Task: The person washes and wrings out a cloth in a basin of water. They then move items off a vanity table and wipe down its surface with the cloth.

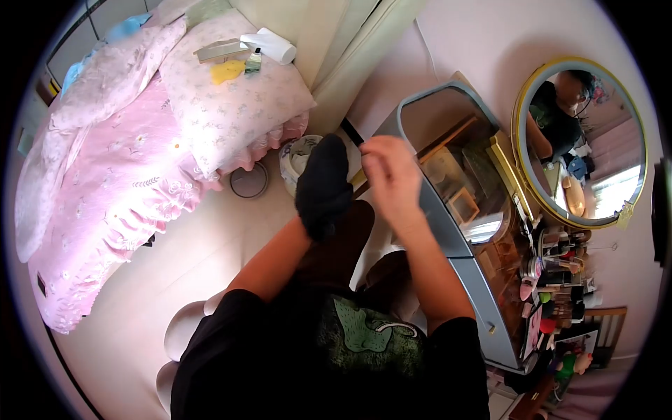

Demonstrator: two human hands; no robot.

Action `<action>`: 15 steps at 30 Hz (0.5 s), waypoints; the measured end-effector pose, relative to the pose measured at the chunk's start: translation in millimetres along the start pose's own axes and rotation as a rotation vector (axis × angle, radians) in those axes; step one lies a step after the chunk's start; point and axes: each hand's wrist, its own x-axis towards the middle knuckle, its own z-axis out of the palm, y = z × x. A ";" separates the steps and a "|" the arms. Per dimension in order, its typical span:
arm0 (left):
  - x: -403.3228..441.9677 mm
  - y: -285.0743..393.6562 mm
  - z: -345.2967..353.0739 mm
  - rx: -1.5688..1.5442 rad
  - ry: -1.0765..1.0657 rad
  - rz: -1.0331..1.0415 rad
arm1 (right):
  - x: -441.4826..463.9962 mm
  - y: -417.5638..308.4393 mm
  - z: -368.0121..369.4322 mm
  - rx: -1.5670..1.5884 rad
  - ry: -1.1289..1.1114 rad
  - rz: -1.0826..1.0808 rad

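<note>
Dark cloth that looks like a black sock [326, 175] covers my left hand [323, 187] down to the wrist, so its fingers are hidden. Just to its right, my right hand [389, 175] is raised with a little gap from the cloth. Its fingers are curled inward and slightly blurred; whatever is between them, if anything, cannot be made out. Below and beyond the covered hand stands a white bin [292, 164], partly hidden by it.
On the left is a bed [119, 203] with pink bedding; a pillow [217, 105] there carries a white roll [269, 46] and a yellow cloth [227, 71]. A round lid-like object [249, 180] lies on the floor. At right stand a grey glass-topped dresser [448, 210], a round mirror [588, 150] and several cosmetics [560, 273].
</note>
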 end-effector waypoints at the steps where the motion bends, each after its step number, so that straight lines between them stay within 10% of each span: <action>1: -1.1 -7.4 26.3 -0.160 0.117 -0.038 | 5.2 14.9 -16.0 -0.118 0.055 0.022; 8: 67.6 -66.7 124.5 -0.296 0.237 -0.098 | -6.9 58.2 -38.8 -0.399 -0.166 0.141; 15: 154.8 -91.3 95.7 -0.365 -0.283 -0.223 | -1.8 66.5 -42.1 -0.283 -0.170 0.189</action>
